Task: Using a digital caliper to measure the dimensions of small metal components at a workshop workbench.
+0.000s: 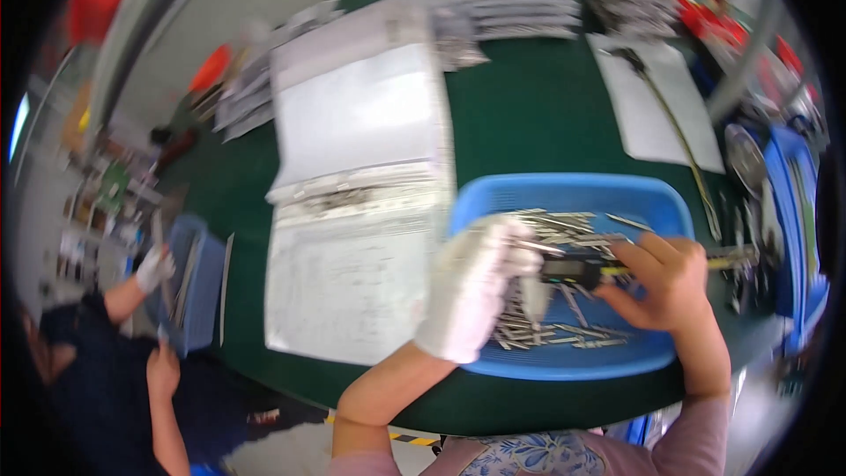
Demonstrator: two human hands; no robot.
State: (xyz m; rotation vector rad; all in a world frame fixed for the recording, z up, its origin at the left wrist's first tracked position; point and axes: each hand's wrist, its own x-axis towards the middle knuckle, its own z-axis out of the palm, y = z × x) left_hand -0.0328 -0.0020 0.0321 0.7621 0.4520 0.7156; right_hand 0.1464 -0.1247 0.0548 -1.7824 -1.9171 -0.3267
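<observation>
My right hand [656,278], bare, is closed around a digital caliper [571,271] with a dark body and a small display. The caliper lies level over a blue plastic basket [564,368], its beam running out to the right past my hand. My left hand [480,286], in a white glove, is closed at the caliper's left end and pinches a thin metal pin [546,248]. The glove hides the caliper's jaws. Under both hands, many slim metal pins [573,332] lie loose in the basket.
Left of the basket lies an open binder of papers [352,273] on the green table [529,123]. Stacked bags [520,4] line the back. Tools and a blue bin [797,229] stand right. At far left a co-worker's gloved hand [155,268] is over another blue basket [204,286].
</observation>
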